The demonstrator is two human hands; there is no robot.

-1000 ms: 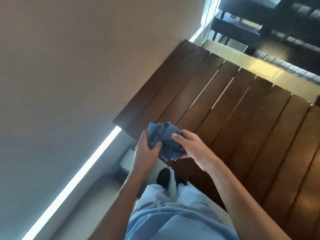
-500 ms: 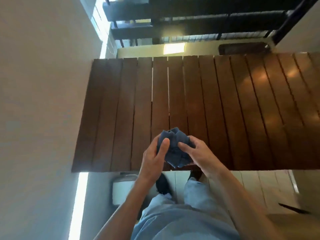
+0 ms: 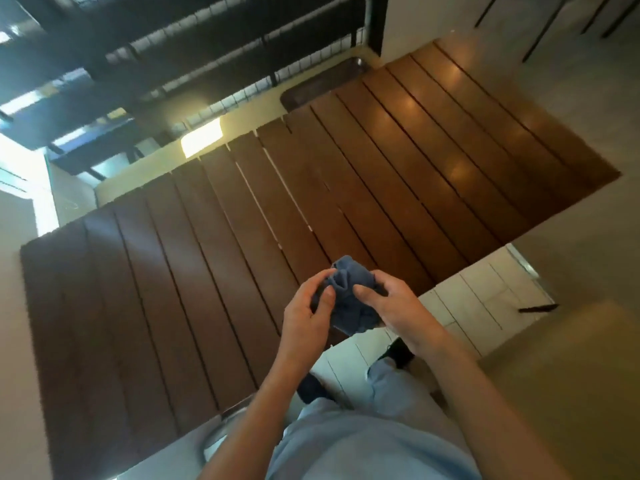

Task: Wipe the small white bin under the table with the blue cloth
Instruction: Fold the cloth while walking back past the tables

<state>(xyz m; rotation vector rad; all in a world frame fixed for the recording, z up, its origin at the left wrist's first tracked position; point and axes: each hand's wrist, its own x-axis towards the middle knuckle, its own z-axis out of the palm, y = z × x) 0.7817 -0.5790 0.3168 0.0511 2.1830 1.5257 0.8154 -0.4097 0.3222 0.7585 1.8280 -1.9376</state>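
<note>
While both of my hands are raised over the near edge of the slatted wooden table (image 3: pixel 214 271), they hold the blue cloth (image 3: pixel 349 303) bunched between them. My left hand (image 3: pixel 304 323) curls around the cloth's left side, thumb pressed onto the fabric, the other fingers wrapped behind it and out of sight. My right hand (image 3: pixel 394 310) grips the right side, thumb (image 3: pixel 363 293) lying across the front folds, remaining fingers bent around the back. Neither hand is slack; both are closed on the wad, which is crumpled, its lower corner hanging just below my palms.

The small white bin (image 3: pixel 216 441) is only partly visible: a pale curved rim shows at the lower left, below the table's edge and beside my left forearm, the rest cut off by the tabletop and my arm. The view is soft with blur. My dark shoes (image 3: pixel 398 351) show on the pale tiled floor (image 3: pixel 478 292) beneath the cloth.
</note>
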